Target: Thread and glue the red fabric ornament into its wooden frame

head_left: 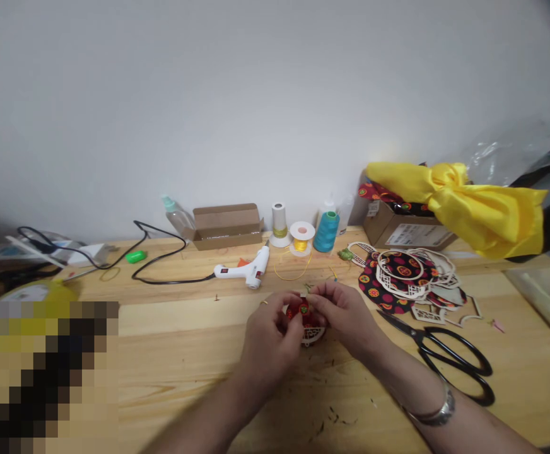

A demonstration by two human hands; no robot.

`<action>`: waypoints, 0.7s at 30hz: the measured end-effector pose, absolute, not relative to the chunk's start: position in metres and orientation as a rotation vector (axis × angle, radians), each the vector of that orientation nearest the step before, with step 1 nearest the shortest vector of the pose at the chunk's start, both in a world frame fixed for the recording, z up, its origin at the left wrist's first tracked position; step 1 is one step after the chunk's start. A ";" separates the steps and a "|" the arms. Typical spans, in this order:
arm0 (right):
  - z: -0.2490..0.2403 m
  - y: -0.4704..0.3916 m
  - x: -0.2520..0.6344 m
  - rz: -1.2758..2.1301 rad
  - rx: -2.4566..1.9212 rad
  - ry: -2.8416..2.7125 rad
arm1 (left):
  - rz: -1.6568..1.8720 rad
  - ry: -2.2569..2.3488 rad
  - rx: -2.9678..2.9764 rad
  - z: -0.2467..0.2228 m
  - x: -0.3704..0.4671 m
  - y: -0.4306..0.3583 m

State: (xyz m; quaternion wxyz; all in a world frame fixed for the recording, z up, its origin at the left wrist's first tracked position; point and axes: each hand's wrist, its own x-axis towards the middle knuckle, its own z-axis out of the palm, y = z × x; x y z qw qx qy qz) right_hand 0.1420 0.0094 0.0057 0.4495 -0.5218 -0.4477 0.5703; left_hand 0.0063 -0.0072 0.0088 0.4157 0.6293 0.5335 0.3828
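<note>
Near the middle of the wooden table (180, 359), both hands meet around a small ornament (313, 335) with red patterned fabric and a pale cut-out lattice part. My left hand (274, 331) grips it from the left, its thumb across the front, a ring on one finger. From the right, my right hand (341, 310) pinches at the ornament's upper edge with thumb and forefinger. Fingers cover much of the ornament. A bit of green shows just above the fingertips. Black scissors (417, 337) lie to the right of my right hand, beside the forearm.
Behind the hands are a white glue gun (244, 268) with a black cord, thread spools (302, 238), a blue thread cone (327, 232) and an open cardboard box (228, 227). Fabric and lattice pieces (400, 277) lie right, below a carton (388, 228) with yellow cloth (487, 208).
</note>
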 end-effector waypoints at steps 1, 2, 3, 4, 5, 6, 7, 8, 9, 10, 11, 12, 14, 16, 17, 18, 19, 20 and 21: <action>0.005 0.009 0.142 1.363 -1.307 -1.154 | 0.890 1.334 1.382 0.011 0.006 -0.005; 0.005 0.009 0.143 1.315 -1.322 -1.205 | 0.832 1.316 1.208 0.014 0.006 -0.003; 0.004 0.008 0.143 1.267 -1.335 -1.255 | 0.815 1.291 1.089 0.015 0.007 -0.001; 0.004 0.008 0.143 1.220 -1.349 -1.307 | 0.801 1.242 1.010 0.016 0.007 0.001; 0.004 0.007 0.143 1.173 -1.366 -1.359 | 0.795 1.194 0.953 0.017 0.007 0.002; 0.004 0.006 0.143 1.130 -1.384 -1.407 | 0.795 1.143 0.919 0.017 0.006 0.003; 0.004 0.004 0.143 1.089 -1.403 -1.453 | 0.792 1.094 0.899 0.017 0.006 0.003; 0.004 0.003 0.143 1.051 -1.419 -1.496 | 0.789 1.057 0.891 0.017 0.006 0.003; 0.004 0.003 0.143 1.020 -1.432 -1.537 | 0.785 1.033 0.891 0.017 0.006 0.003; 0.004 0.002 0.143 0.993 -1.440 -1.570 | 0.780 1.018 0.892 0.017 0.006 0.003; 0.005 0.002 0.142 0.968 -1.443 -1.596 | 0.776 1.015 0.894 0.018 0.006 0.002; 0.004 0.001 0.142 0.946 -1.444 -1.620 | 0.771 1.022 0.896 0.018 0.006 0.002; 0.004 0.001 0.142 0.902 -1.445 -1.658 | 0.763 1.059 0.921 0.020 0.007 0.003; 0.004 0.001 0.142 0.876 -1.443 -1.682 | 0.765 1.113 0.974 0.021 0.008 0.003; 0.004 0.001 0.143 0.873 -1.442 -1.692 | 0.774 1.142 1.004 0.022 0.008 0.003; 0.004 0.001 0.143 0.872 -1.442 -1.695 | 0.785 1.168 1.031 0.022 0.008 0.003; 0.005 0.001 0.143 0.873 -1.441 -1.695 | 0.798 1.190 1.052 0.021 0.009 0.002; 0.005 0.001 0.143 0.877 -1.437 -1.695 | 0.809 1.208 1.069 0.021 0.009 0.002; 0.005 0.002 0.144 0.884 -1.431 -1.693 | 0.818 1.222 1.083 0.021 0.009 0.002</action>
